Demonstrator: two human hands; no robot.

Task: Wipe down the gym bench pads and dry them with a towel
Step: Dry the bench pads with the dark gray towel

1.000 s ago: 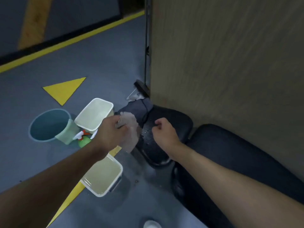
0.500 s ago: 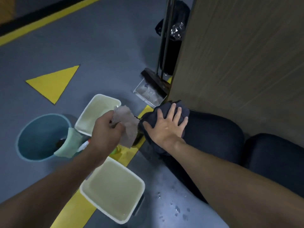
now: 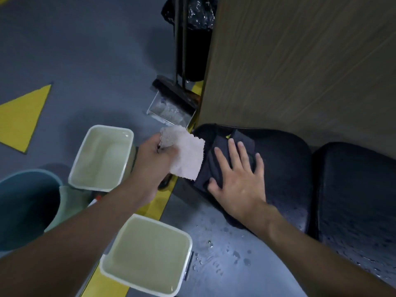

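Observation:
A black bench pad lies along the wooden wall, with a second black pad to its right, both dotted with water drops. A dark grey towel is spread on the left end of the first pad. My right hand presses flat on that towel with straight, spread fingers. My left hand grips a pale pinkish cloth, held in the air just left of the pad's end.
Two white square basins of cloudy water stand on the grey floor at the left. A blue round bucket is at the far left. A dustpan with broom and a black bin stand behind. Water drops wet the floor.
My right hand went from a loose fist over the pad to lying flat on the dark towel, sliding it along the pad. My left hand keeps holding the pale cloth.

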